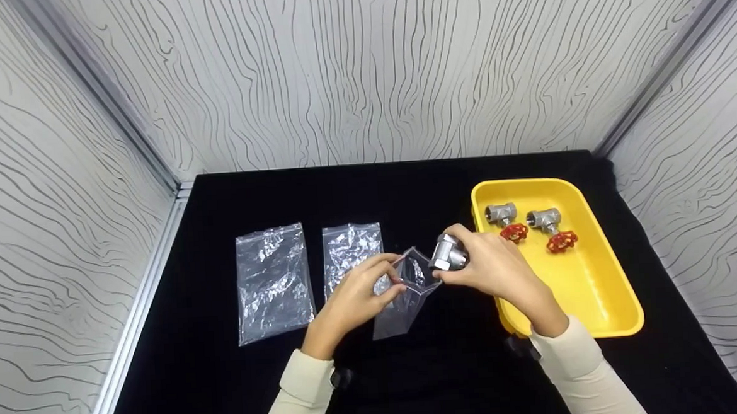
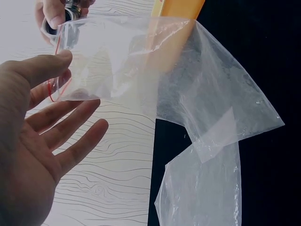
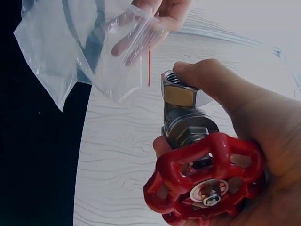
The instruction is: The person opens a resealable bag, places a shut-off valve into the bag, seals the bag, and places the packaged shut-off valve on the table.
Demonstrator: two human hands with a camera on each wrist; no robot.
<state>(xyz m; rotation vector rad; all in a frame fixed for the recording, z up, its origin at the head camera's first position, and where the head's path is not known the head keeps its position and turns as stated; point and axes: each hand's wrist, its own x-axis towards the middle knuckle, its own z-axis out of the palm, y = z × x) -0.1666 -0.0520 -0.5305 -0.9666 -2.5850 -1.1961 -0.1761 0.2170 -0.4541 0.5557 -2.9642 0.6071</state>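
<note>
A clear zip bag (image 1: 399,312) with a red line at its mouth hangs from my left hand (image 1: 358,296), whose thumb and index finger pinch the rim. The bag's mouth gapes toward the right. Just beside that mouth, my right hand (image 1: 498,266) grips a metal gate valve (image 1: 448,253) by its body. The valve's red handwheel (image 3: 204,181) faces the right wrist camera, and its threaded end (image 3: 176,79) points up past the thumb. In the left wrist view the bag (image 2: 122,61) looks empty, and the other left fingers (image 2: 82,150) are spread loosely below it.
On the black table, two more clear zip bags lie flat: a larger one (image 1: 273,281) at the left and one (image 1: 351,246) partly behind my left hand. A yellow tray (image 1: 591,296) at the right holds two valves (image 1: 501,214) with red handwheels. Wood-patterned walls (image 1: 361,75) enclose the table.
</note>
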